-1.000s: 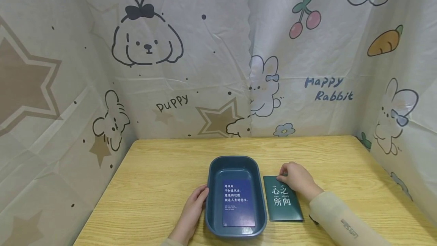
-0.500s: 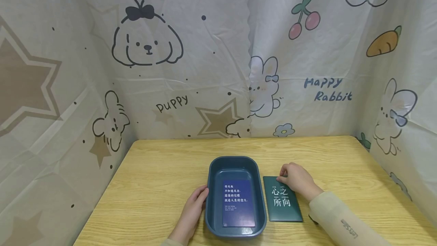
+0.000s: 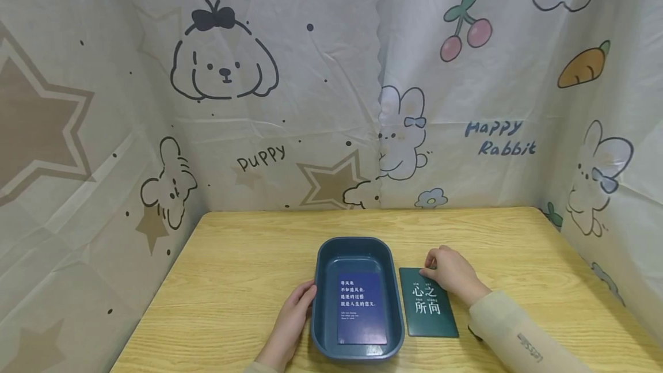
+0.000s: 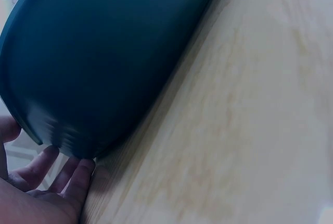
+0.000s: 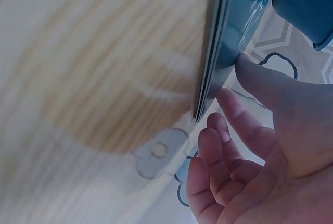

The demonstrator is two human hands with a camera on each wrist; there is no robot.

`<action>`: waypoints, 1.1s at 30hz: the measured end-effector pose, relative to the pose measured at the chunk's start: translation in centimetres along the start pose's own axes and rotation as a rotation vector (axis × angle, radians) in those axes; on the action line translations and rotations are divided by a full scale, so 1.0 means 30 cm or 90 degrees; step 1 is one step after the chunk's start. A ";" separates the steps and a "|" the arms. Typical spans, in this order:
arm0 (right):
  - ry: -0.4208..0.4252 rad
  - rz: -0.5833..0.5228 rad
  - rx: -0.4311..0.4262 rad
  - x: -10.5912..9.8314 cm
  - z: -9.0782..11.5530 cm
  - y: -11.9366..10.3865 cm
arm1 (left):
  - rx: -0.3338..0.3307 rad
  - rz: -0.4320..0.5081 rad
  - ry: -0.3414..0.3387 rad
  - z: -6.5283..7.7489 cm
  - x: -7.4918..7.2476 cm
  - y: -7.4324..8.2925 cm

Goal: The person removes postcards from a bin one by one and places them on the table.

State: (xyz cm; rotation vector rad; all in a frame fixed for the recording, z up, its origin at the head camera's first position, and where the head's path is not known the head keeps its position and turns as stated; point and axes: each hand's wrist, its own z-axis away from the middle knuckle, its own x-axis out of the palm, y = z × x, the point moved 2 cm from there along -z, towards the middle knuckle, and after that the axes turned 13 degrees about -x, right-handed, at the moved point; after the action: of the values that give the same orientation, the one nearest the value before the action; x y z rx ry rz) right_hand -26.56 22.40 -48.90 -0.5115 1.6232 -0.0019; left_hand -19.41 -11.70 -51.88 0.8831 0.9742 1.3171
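Note:
In the head view, a dark blue rectangular basin [image 3: 357, 356] with rounded corners stands on the wooden table. A purple-blue booklet [image 3: 362, 327] with white writing lies flat inside it. My left hand [image 3: 291, 316] is at the basin's left side; the left wrist view has its fingertips [image 4: 83, 168] against the outer wall and the thumb by the rim. To the right of the basin lies a dark green booklet [image 3: 432, 321] with large white characters. My right hand [image 3: 452, 269] pinches its far edge, thumb on the cover, forefinger at the edge; the other fingers are loosely bent.
Pale cartoon-printed cloth [image 3: 290, 73] hangs behind the table [image 3: 248, 258] and along both sides. A small dark object [image 3: 475, 334] peeks out beside my right sleeve, mostly hidden. The basin and the green booklet lie very close together.

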 end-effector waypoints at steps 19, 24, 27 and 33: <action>0.011 -0.003 -0.010 -0.011 -0.003 -0.015 | -0.013 -0.002 0.010 -0.003 0.003 0.000; 0.047 -0.004 -0.040 -0.056 -0.015 -0.043 | -0.016 -0.004 0.016 0.002 0.005 0.002; 0.065 0.003 -0.063 -0.088 -0.023 -0.071 | -0.021 -0.008 0.019 0.001 0.005 0.004; 0.096 -0.001 -0.128 -0.149 -0.027 -0.160 | -0.034 -0.013 0.022 -0.002 0.007 0.006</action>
State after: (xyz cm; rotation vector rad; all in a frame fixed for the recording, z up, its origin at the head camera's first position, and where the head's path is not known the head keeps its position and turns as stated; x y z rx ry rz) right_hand -25.64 19.30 -43.13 -0.6800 1.7801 0.1249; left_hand -19.54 -11.48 -51.74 0.8105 0.9684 1.3380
